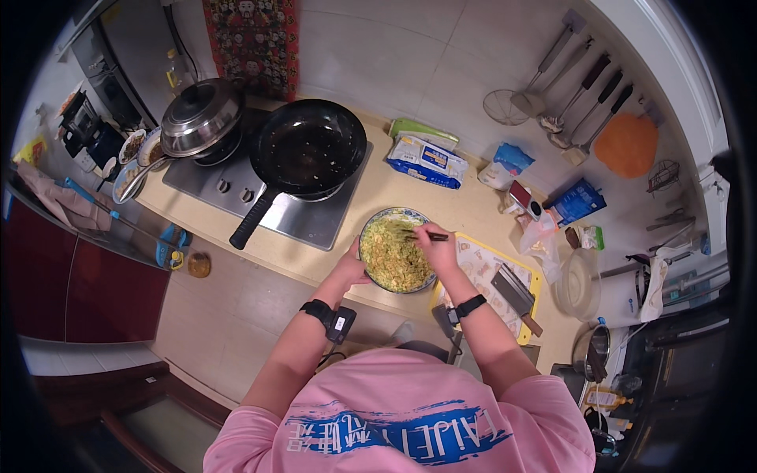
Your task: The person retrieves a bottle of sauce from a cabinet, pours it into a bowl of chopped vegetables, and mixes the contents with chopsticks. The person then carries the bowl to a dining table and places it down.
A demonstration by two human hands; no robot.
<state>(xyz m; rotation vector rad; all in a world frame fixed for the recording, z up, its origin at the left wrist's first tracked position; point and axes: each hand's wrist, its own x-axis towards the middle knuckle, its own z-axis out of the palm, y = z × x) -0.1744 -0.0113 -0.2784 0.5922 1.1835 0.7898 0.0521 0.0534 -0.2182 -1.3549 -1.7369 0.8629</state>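
Note:
In front of me a bowl with a blue-patterned rim [400, 210] holds a finely chopped green and yellow food mixture [387, 260]. My left hand [353, 269] grips the bowl's left side. Dark chopsticks [439, 236] are held in my right hand [439, 247], their tips down at the mixture. Close to the right of the bowl lies a yellow-edged cutting board [476, 266], partly behind my right forearm. A cleaver [513, 288] with a wooden handle rests on that board.
A black wok [307, 148] sits on the gas stove [313, 222], its handle pointing towards me. Beside it is a lidded steel pan [201, 118]. Wipes packages [427, 159] lie by the wall. Utensils [582, 94] hang at right, above a plastic basin [576, 284].

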